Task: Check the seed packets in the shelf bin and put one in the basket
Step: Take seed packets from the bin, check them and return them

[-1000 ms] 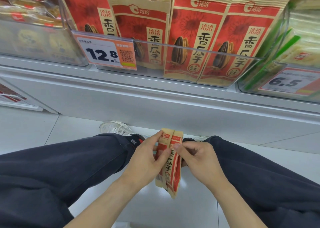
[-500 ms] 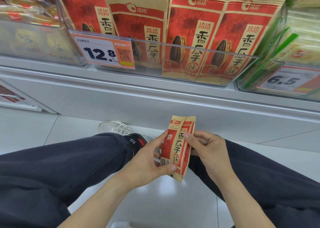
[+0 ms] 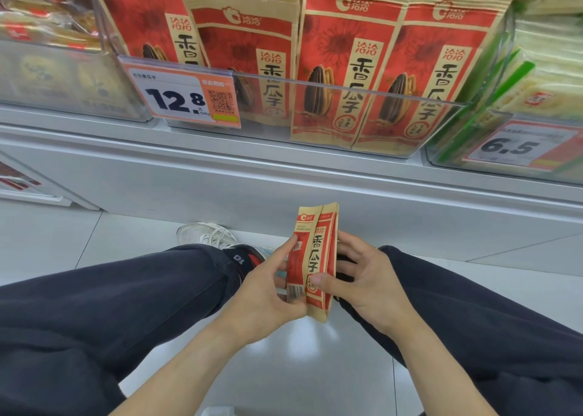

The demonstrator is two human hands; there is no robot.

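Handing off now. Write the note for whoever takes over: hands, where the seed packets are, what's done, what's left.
Left hand: grips the held packet at its left edge, near the barcode.
Right hand: holds its right side, thumb across the lower front.
Packet is upright between the knees, side gusset facing the camera.
Other packets stand in the clear shelf bin behind the 12.8 price tag.
Done: one packet out and being checked.
Left: put it in the basket, which is not in view.

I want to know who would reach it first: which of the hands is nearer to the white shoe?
Left. The left hand is just right of the white shoe; the right hand is farther right, beyond the packet.
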